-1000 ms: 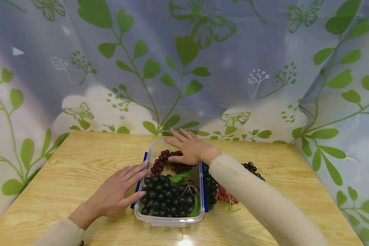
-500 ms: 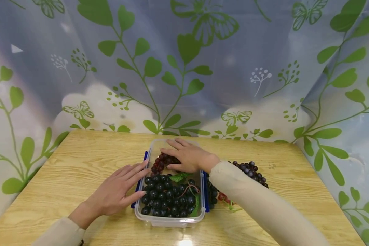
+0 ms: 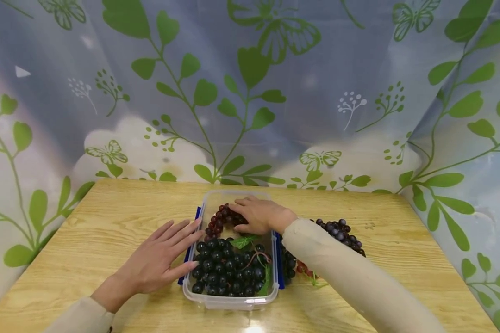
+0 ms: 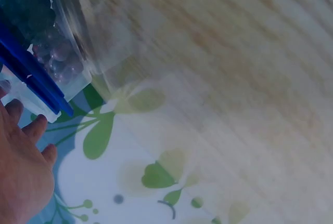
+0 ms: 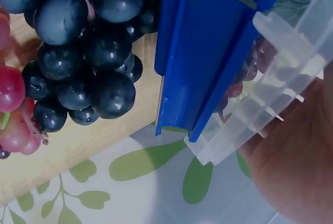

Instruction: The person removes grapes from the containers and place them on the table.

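A clear plastic food box [image 3: 233, 303] with blue side flaps stands on the table, black grapes [image 3: 225, 270] in its near half. Deep-red grapes [image 3: 217, 222] lie in the far half, partly covered by my right hand [image 3: 260, 215]. That hand reaches over the right rim, its fingers bent loosely down onto the red bunch; the fingertips are partly hidden. In the right wrist view, the box wall [image 5: 255, 107] hides much of the hand [image 5: 296, 161]. My left hand [image 3: 160, 254] rests with spread fingers against the box's left side.
Right of the box lie more bunches: black grapes [image 5: 78, 52], pinkish-red grapes [image 5: 13, 99] and dark purple grapes [image 3: 341, 233], partly behind the right forearm. The wooden table [image 3: 129, 203] meets a leaf-patterned curtain [image 3: 308, 115] at the back.
My right hand has come down from above the far end of the box onto the red grapes, its spread fingers drawing in and bending. The left hand has stayed in place.
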`<act>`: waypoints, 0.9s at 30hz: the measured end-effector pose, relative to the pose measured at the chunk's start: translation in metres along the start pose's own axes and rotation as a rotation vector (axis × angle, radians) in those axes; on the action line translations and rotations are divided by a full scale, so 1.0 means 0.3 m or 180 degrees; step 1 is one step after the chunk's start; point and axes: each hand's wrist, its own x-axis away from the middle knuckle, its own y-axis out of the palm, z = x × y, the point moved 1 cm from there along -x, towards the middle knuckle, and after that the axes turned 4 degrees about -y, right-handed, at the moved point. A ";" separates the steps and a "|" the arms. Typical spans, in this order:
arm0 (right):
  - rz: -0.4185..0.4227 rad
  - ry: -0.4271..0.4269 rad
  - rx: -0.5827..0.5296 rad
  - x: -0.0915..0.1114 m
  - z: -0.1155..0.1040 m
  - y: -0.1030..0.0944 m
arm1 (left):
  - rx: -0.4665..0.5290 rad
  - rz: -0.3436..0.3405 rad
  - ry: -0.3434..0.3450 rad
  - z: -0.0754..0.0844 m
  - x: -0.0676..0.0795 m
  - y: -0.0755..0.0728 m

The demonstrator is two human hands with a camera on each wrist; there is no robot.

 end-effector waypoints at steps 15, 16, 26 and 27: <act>0.0177 0.0318 0.0544 -0.050 0.000 0.020 | -0.0032 0.0011 0.0018 0.011 -0.004 0.005; 0.0225 0.0327 0.0573 -0.055 0.003 0.021 | -0.0032 0.0015 0.0016 0.010 -0.004 0.005; 0.0749 0.0105 0.0341 -0.080 0.046 0.042 | -0.0005 -0.0024 -0.0024 0.006 0.003 -0.003; 0.0810 0.0093 0.0316 -0.081 0.049 0.041 | 0.0007 -0.0014 -0.0027 0.004 0.003 -0.004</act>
